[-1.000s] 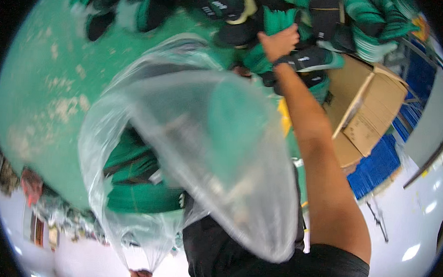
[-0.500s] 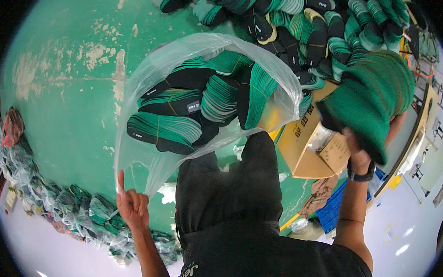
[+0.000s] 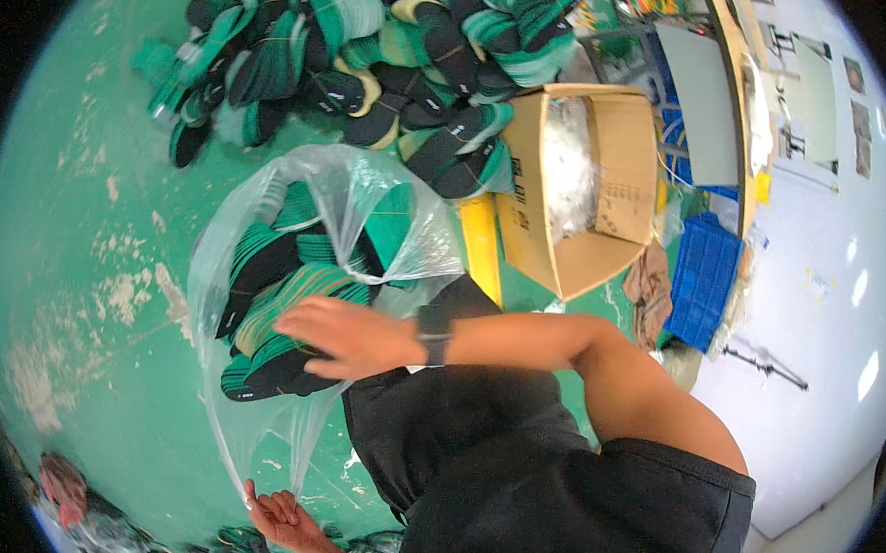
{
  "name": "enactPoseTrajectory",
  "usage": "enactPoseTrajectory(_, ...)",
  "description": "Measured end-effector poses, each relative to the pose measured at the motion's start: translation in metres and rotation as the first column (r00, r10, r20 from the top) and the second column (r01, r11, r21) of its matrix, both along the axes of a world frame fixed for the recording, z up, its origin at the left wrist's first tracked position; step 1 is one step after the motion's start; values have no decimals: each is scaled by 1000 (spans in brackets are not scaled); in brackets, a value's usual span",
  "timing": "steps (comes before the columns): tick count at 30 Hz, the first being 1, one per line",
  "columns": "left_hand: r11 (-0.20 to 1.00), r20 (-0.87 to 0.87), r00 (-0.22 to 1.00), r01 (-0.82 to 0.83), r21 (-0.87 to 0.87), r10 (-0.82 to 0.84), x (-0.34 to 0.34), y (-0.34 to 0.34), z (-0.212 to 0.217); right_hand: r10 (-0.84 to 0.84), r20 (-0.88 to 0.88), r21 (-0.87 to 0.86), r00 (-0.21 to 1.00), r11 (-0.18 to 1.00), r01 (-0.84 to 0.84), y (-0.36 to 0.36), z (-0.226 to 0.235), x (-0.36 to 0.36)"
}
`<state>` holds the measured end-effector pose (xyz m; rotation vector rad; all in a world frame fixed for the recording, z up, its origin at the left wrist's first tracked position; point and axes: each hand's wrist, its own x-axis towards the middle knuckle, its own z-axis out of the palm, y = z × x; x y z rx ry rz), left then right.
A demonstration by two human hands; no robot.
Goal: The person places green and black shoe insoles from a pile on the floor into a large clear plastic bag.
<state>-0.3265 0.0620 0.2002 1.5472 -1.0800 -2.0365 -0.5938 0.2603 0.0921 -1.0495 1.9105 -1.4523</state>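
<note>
A clear plastic bag point(image 3: 421, 220) stands open on the floor in front of me, holding several bundles of green and black shoe insoles point(image 3: 264, 257). At the bag's near edge, my left hand point(image 3: 283, 518) has its fingers curled on the stretched plastic. My right hand point(image 3: 355, 337), with a dark band on the wrist, reaches across into the bag. Its fingers are stretched out over an insole stack point(image 3: 279, 313) with green and brownish edges, and it grips nothing. The hand and the bag's folds hide part of the bundles.
A large heap of insole bundles point(image 3: 326, 30) lies on the floor beyond the bag. To its right stands an open cardboard box point(image 3: 526, 216) with whitish plastic inside. Farther right are a blue crate point(image 3: 703, 280) and a table edge point(image 3: 737, 122). Bagged goods point(image 3: 119, 530) line the lower left.
My right hand has swung left from beside the box into the bag; the insole stack it carried is now in the bag, let go. My left hand has moved lower, still at the plastic.
</note>
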Motion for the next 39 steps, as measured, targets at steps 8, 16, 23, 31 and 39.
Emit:
enactPoseTrajectory(8,991,381,921,118,-59,-87,-11,-10,-16,-887,416,426,199,383,820,226,-156,-55)
enactPoseTrajectory(16,420,909,-24,882,216,-416,2,-20,0,-944,-22,829,331,167,534,294,-417,-83)
enactPoseTrajectory(23,658,838,97,670,344,-537,-116,33,-37,-908,-122,586,-400,-391,710,325,-559,-162)
enactPoseTrajectory(31,689,742,281,650,319,-609,-116,14,-35,-892,-101,679,-441,-385,625,333,-549,-173)
enactPoseTrajectory(39,655,781,183,673,344,-598,-124,25,-52,-973,-71,465,-219,-227,856,294,-513,-160)
